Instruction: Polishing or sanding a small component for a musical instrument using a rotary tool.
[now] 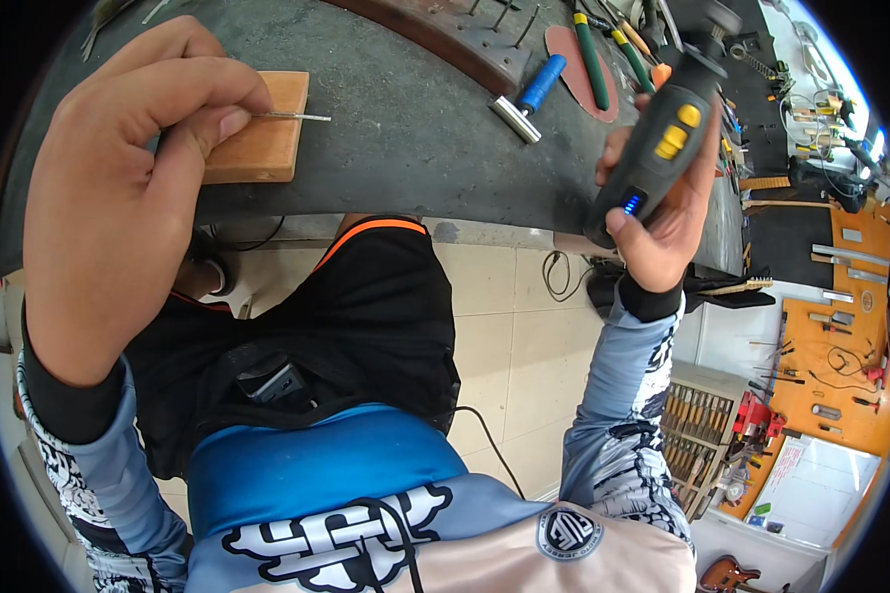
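Observation:
My left hand (119,198) is closed, thumb and forefinger pinching a thin metal rod (313,118). The rod's bare end points right, past the edge of a light brown wooden block (267,158) beneath the fingers. That block lies at the near edge of the dark workbench (396,148). To the right, my right hand (667,237) is wrapped around a grey cordless rotary tool (653,148) with yellow buttons and a row of blue lights. The tool is tilted, its nose toward the far right, held above the bench's right part. Whether a bit sits in the nose I cannot tell.
A small hammer (516,119) with a blue handle lies mid-bench. Beyond it are green-handled pliers (591,69) on a reddish oval pad (564,49). A curved brown wooden stand (435,44) carries upright metal pins. Racks of tools (692,435) stand at the right.

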{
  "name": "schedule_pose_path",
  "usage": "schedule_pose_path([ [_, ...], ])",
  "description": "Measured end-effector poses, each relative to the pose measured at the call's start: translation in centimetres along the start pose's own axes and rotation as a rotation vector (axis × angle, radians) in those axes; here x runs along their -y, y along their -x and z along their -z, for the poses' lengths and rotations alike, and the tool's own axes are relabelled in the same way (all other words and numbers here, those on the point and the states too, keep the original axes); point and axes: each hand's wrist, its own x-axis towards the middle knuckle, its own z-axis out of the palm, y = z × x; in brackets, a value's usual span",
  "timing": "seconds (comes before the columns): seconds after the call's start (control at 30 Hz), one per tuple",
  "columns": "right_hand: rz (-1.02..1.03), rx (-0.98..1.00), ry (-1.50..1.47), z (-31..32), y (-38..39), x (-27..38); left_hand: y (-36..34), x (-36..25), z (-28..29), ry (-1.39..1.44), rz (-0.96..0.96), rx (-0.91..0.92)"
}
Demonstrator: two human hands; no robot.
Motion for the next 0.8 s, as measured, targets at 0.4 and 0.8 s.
schedule_pose_path([
  [0.4, -0.066, -0.179, -0.148, -1.1, 2.1, 0.7, 1.2, 0.7, 1.1, -0.056, 0.002, 0.024],
  [0.8, -0.075, -0.151, -0.049, -0.4, 1.8, 0.1, 0.2, -0.5, 1.0, -0.004, 0.038, 0.043],
])
